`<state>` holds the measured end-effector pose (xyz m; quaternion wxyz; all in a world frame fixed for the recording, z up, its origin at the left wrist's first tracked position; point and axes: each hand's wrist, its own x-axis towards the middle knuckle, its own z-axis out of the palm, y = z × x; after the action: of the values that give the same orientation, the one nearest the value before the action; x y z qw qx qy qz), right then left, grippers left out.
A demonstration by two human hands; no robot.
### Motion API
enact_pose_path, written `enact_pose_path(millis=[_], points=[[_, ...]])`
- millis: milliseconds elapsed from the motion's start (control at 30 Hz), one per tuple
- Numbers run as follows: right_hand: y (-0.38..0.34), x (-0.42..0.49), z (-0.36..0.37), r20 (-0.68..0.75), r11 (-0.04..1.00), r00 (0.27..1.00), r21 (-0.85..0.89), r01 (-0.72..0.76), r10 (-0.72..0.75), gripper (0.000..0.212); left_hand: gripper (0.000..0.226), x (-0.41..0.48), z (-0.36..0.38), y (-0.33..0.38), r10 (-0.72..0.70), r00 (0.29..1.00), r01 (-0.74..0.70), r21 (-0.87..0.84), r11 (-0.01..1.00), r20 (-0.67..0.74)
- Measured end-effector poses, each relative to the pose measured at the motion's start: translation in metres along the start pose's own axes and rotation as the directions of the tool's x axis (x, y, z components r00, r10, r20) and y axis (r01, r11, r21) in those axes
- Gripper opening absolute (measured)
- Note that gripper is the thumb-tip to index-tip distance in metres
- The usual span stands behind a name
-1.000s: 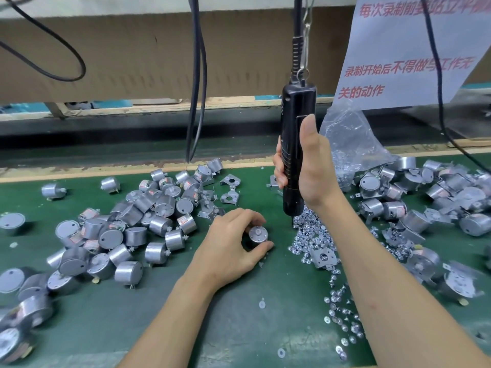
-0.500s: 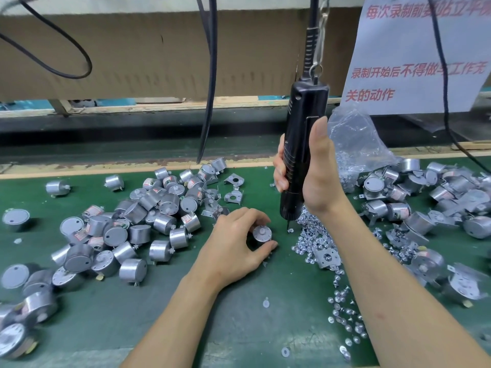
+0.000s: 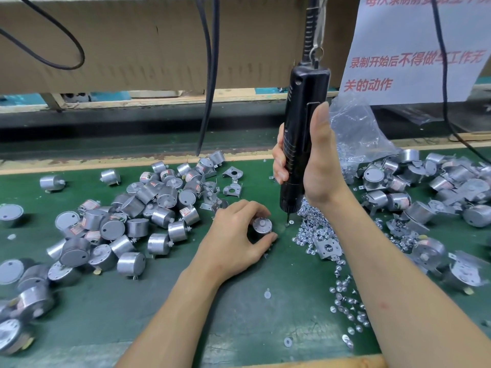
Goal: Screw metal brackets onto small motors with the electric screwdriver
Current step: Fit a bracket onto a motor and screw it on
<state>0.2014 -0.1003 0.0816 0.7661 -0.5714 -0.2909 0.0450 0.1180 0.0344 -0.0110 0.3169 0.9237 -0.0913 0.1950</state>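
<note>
The left hand (image 3: pixel 235 236) pinches a motor (image 3: pixel 262 226) on the worktop (image 3: pixel 239 309), no bracket on it yet, the right hand (image 3: pixel 317 168) grips the electric screwdriver (image 3: pixel 303 115) with its tip at the screws (image 3: pixel 316 232), and many bare motors (image 3: pixel 127 221) wait.

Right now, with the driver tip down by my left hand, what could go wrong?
The bit of the electric screwdriver sits close to your left hand, which pinches the motor; a slip could jab a finger. The motor's top looks bare, so fit a bracket before driving.
</note>
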Motion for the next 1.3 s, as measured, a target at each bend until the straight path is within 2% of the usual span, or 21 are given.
enact_pose_path(millis=[333, 867, 1300], points=[[0.0015, 0.0010, -0.0019, -0.007, 1.000, 1.000, -0.016, 0.003, -0.003, 0.085, 0.030, -0.0004, 0.0001, -0.0002, -0.006, 1.000, 0.006, 0.009, 1.000, 0.010], [0.0027, 0.0028, -0.0034, -0.013, 1.000, 1.000, -0.024, -0.004, 0.004, 0.092, 0.033, -0.0015, -0.0014, 0.0006, -0.014, 1.000, 0.014, -0.003, 1.000, 0.019], [0.0046, 0.0031, -0.0043, -0.028, 1.000, 1.000, -0.022, 0.001, -0.002, 0.086, 0.037, -0.0027, -0.0003, -0.0023, -0.012, 1.000, 0.012, 0.022, 1.000, 0.015]])
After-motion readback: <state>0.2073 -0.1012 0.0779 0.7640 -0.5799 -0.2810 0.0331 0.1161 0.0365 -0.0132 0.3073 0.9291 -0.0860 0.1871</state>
